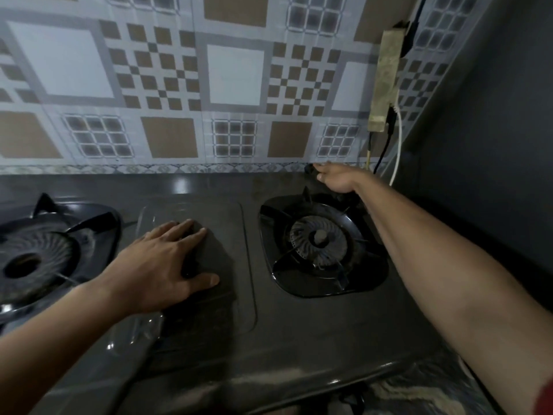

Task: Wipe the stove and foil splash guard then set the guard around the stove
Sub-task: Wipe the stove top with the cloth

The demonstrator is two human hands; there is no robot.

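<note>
At a two-burner gas stove under a patterned foil splash guard, a person braces the left hand, fingers spread and pressed flat on the centre panel, apparently to steady the reach. The right hand, at about one o'clock from the right burner, is closed around something dark, likely a cloth, at the stove's back edge, seemingly wiping the rear strip. Counted: two burners, the left burner at nine o'clock; two hands, well apart; one guard, standing along the wall at twelve o'clock behind the stove; several cords hang at the right corner.
</note>
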